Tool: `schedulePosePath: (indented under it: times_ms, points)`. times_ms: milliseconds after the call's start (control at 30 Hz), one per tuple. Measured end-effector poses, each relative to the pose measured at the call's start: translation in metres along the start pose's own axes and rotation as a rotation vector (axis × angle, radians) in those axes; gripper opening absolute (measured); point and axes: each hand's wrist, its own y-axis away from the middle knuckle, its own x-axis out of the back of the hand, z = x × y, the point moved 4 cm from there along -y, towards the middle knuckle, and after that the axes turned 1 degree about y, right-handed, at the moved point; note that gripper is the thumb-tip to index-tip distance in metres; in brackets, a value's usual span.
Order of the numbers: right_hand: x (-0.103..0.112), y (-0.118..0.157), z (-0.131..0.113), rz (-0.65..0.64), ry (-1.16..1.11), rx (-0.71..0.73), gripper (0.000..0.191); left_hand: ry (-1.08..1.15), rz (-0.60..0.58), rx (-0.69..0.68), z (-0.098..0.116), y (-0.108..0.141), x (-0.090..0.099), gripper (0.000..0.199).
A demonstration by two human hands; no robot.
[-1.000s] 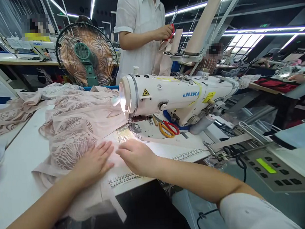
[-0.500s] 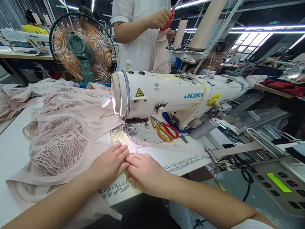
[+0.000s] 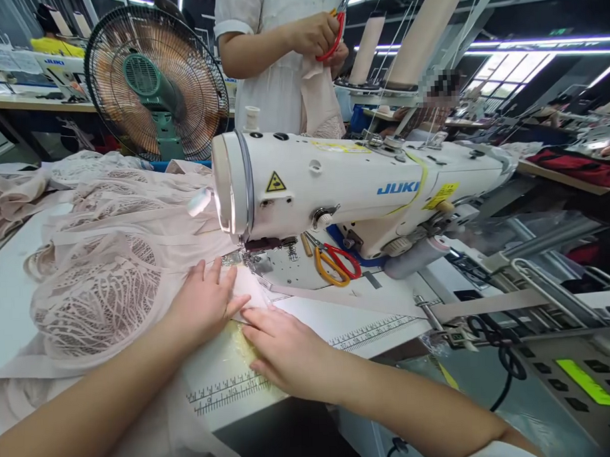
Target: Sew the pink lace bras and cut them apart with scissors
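My left hand [image 3: 202, 302] lies palm down on pale pink bra fabric [image 3: 180, 256], its fingers spread, just left of the needle area of the white sewing machine [image 3: 293, 182]. My right hand [image 3: 284, 346] rests by the front of the work, fingers stretched left over the light cloth [image 3: 250, 287] and the thumb apart below. A bra cup with lace [image 3: 100, 299] spreads to the left of my left hand. Under and between my hands a yellowish taped patch [image 3: 242, 344] shows on the table. The presser foot is partly hidden by the machine head.
Yellow-handled and red-handled scissors [image 3: 333, 264] lie on the machine bed. A pale band [image 3: 492, 305] runs through a feeder at right, above a control box [image 3: 575, 379]. A fan [image 3: 154, 84] stands behind. Across the machine, a person's hand [image 3: 318, 35] holds red-handled scissors.
My left hand has moved forward and left, away from my right hand, and its fingers have spread. My right hand stays nearly in place. The view has shifted slightly.
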Motion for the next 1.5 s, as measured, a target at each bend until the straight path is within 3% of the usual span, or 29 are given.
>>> schedulePosePath:
  times_ms: [167,267,400,500,900,1100,1267,1333,1433,1500]
  points:
    - [0.0,-0.003,0.002,-0.001,0.021,-0.009,0.037,-0.009,-0.024,0.012,-0.001,-0.006,0.005,0.065]
    - [0.0,-0.001,0.003,0.003,0.035,-0.003,0.038,-0.016,0.1,-0.033,0.002,-0.004,0.006,0.059]
    - [-0.001,0.002,0.002,0.004,0.032,-0.002,0.04,0.032,0.215,-0.216,0.009,0.0,0.0,0.05]
    - [-0.001,0.006,-0.001,-0.015,0.026,0.018,0.041,0.048,0.197,-0.281,0.009,0.0,-0.004,0.05]
    - [-0.004,0.002,0.001,0.003,0.023,0.028,0.044,0.088,0.128,-0.262,0.005,-0.011,0.005,0.045]
    - [-0.003,-0.008,0.005,0.048,0.069,0.025,0.043,0.076,0.178,-0.318,-0.002,-0.019,0.007,0.038]
    - [-0.002,-0.025,0.005,0.019,0.069,0.002,0.044,0.03,0.349,-0.527,0.01,0.004,0.017,0.035]
    - [-0.002,-0.029,0.005,0.007,0.067,-0.008,0.046,0.1,0.383,-0.501,0.012,0.016,0.017,0.042]
    - [-0.005,-0.032,0.005,0.004,0.077,-0.026,0.042,0.245,0.345,-0.429,0.008,0.026,0.01,0.049]
    - [-0.007,-0.031,0.005,0.016,0.086,-0.021,0.038,0.275,0.28,-0.452,0.004,0.025,0.005,0.046]
